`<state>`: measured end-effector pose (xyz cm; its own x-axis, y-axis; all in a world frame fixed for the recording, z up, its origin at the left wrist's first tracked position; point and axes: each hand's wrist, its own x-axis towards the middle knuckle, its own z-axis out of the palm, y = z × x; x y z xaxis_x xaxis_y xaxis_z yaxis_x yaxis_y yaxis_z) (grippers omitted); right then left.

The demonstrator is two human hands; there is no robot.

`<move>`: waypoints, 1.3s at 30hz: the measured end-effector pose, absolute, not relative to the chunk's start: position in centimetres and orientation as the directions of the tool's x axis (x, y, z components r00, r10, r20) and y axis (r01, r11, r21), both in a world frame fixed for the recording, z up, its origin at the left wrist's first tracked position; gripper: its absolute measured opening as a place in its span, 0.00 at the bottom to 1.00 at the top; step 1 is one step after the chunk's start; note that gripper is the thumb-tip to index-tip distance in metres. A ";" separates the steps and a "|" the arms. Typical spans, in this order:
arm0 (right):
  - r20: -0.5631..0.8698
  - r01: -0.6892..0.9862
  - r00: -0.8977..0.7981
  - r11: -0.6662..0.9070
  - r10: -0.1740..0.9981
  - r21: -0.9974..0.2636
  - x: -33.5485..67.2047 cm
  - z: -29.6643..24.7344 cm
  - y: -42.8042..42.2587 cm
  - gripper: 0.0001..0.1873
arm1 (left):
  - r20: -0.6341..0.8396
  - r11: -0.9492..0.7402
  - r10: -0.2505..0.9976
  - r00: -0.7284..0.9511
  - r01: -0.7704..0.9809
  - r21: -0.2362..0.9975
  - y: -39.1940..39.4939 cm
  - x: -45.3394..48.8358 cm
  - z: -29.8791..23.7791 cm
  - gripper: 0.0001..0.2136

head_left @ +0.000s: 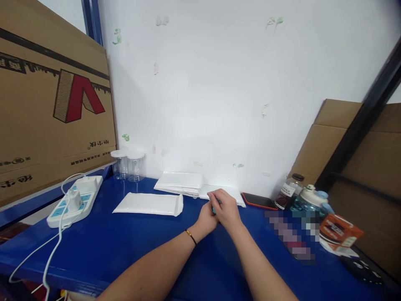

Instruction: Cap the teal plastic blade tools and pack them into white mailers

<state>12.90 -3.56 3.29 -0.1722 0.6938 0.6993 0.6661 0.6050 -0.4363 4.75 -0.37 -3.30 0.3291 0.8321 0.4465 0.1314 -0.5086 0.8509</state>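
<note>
A: What do the hands have?

B: A small teal object [214, 207], mostly hidden. The left hand [206, 218] and right hand [227, 210] are closed together around it, the right lying partly over the left. I can't tell which one bears it.

A: Where is that, exactly?

B: Above the middle of the blue desk [125, 244], in front of some flat white packets [231, 192] by the wall. A black band [191, 237] with a gold bead circles the left wrist.

A: Anything to the left?

B: One white envelope [147, 204] lies flat near the left hand, with a stack of envelopes [179, 183] behind it. Farther left are two clear jars with white lids [135, 168] and a power strip [77, 200].

A: And on the right?

B: A phone [259, 201] lies face up, then a dark-capped bottle [288, 193] and an orange box [340, 231].
</note>
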 end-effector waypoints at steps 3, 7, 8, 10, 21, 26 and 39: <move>0.687 0.659 -0.168 0.599 0.707 -0.455 13.2 3.3 -3.3 0.16 | 0.349 -0.418 0.863 0.366 0.129 0.899 -0.6 5.0 -3.1 0.02; 0.572 0.454 -0.049 0.529 0.819 -0.717 14.4 3.2 -3.2 0.14 | 0.073 -0.172 0.853 0.517 0.146 0.974 -1.0 4.5 -2.4 0.09; 0.519 0.327 -0.043 0.503 0.854 -0.800 14.9 3.2 -3.4 0.15 | 0.026 -0.100 0.834 0.552 0.104 0.990 -1.1 4.3 -2.1 0.11; 0.426 0.063 -0.120 0.435 0.897 -0.898 15.9 3.2 -3.9 0.31 | -0.074 0.090 0.721 0.689 0.013 0.996 -1.4 3.9 -1.5 0.15; 0.258 -0.323 -0.218 0.180 0.941 -0.929 15.3 2.0 -4.3 0.18 | -0.073 -0.355 0.572 0.817 0.327 0.876 -2.1 -0.9 3.3 0.21; 0.251 -0.684 -0.005 0.180 0.968 -0.707 17.6 1.7 -2.3 0.08 | 0.007 -0.334 0.939 0.344 0.906 0.258 1.8 -10.9 4.2 0.57; 0.174 -0.709 0.097 0.191 0.980 -0.679 16.6 2.5 -2.8 0.08 | 0.091 -0.479 0.878 0.471 0.851 0.214 2.3 -11.5 2.6 0.30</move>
<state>16.62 -2.76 2.52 0.0969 0.9799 0.1742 -0.7087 0.1908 -0.6792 -11.47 2.32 2.56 0.4706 0.8777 0.0909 0.8515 -0.4787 0.2140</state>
